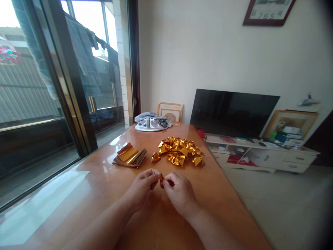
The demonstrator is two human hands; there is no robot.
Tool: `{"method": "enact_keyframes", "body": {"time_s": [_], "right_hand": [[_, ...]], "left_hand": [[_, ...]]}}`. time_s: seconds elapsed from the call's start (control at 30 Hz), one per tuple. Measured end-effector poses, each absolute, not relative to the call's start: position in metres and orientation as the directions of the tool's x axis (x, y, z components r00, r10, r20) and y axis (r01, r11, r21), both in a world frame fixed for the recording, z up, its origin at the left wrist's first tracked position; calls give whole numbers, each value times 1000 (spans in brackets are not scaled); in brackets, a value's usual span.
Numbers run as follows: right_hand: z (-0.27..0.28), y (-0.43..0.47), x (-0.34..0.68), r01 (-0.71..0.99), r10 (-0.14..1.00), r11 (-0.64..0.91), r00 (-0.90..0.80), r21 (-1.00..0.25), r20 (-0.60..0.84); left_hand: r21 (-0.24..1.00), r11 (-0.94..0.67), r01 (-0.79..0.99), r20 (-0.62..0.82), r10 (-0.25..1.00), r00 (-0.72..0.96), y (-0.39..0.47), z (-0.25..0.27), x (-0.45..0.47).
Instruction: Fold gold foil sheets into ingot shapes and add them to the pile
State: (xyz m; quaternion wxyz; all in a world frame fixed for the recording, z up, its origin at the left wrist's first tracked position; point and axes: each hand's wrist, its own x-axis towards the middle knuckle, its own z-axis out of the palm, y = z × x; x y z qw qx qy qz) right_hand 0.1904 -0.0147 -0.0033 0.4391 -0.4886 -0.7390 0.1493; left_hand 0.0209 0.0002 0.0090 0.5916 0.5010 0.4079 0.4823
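Note:
Between my fingertips is a small piece of gold foil paper, partly folded and mostly covered by my fingers. My left hand pinches its left side, and my right hand grips its right side between thumb and fingers. Just beyond my left hand lies a stack of gold foil paper sheets, the top one curling up. Past my right hand is a heap of folded gold foil pieces, shiny and pointed. One single folded piece sits apart at the heap's left edge.
The brown table has a bundle of grey and white cloth at its far end. Beyond its right edge stand a white cabinet and a television. A glass sliding door runs along the left.

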Motion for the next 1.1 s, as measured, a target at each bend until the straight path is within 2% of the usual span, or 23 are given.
{"method": "enact_keyframes", "body": {"time_s": [0.1, 0.2, 0.33, 0.47, 0.6, 0.83, 1.1], "right_hand": [[-3, -11, 193, 414, 923, 376, -85, -829, 376], [-1, -9, 195, 201, 966, 258, -79, -945, 246], [2, -8, 196, -49, 984, 84, -155, -995, 91], [2, -10, 197, -176, 970, -42, -244, -984, 2], [-1, -10, 198, -198, 955, -89, -296, -976, -27], [-7, -7, 198, -151, 963, -43, -271, -988, -1], [-4, -8, 200, -126, 963, -29, -270, -992, 6]], "left_hand": [[990, 6, -143, 19, 984, 174, 0, 12, 21], [989, -14, -145, 35, 989, 146, 0, 12, 19], [984, -19, -175, 48, 986, 161, 0, 10, 17], [976, 5, -219, 46, 973, 225, -3, 12, 18], [978, -17, -210, 63, 974, 215, -6, 16, 20], [991, -31, -132, 59, 975, 215, -7, 17, 21], [986, -61, -153, 93, 972, 215, -7, 14, 22]]}}
